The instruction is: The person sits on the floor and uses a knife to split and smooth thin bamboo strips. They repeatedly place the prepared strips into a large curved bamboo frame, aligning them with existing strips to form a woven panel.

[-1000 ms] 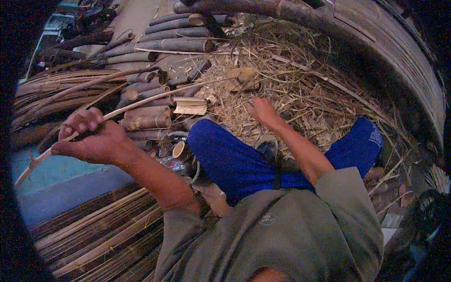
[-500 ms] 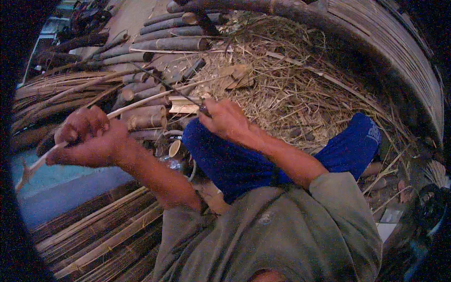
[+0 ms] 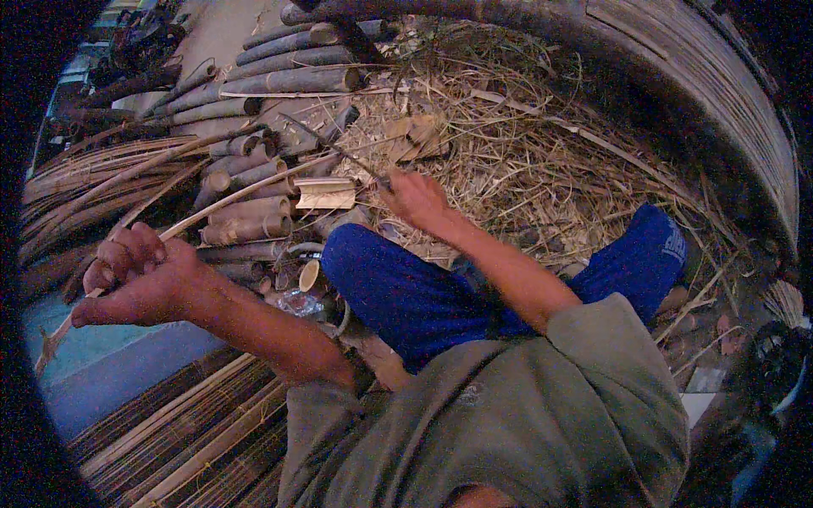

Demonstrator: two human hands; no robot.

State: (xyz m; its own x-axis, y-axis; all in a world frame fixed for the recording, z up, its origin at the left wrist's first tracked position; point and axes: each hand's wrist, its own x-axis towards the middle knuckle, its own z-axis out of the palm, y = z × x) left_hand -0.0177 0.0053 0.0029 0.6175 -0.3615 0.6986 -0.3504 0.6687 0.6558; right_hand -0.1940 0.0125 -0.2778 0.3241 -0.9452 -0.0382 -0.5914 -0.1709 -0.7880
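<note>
My left hand (image 3: 140, 278) is closed round a long pale bamboo strip (image 3: 227, 200) at the left. A short frayed end sticks out below that fist, while the longer part slants up and away to the right, over the cut bamboo. In my right hand (image 3: 415, 201), above my knee, is a knife with a long thin dark blade (image 3: 326, 141) pointing up to the left. The blade crosses the strip in this view; whether the two touch I cannot tell. Most of the knife's handle is hidden by my fingers.
Short bamboo pieces (image 3: 247, 222) lie beyond my left arm, with thicker bamboo poles (image 3: 292, 81) farther off. A bundle of split strips (image 3: 93, 190) is at the left. Shavings (image 3: 508, 161) cover the ground ahead. Long slats (image 3: 195, 432) lie at the lower left.
My left hand has shifted a little left and nearer to me with the strip. My right hand has moved slightly right with the knife, so the hands are farther apart.
</note>
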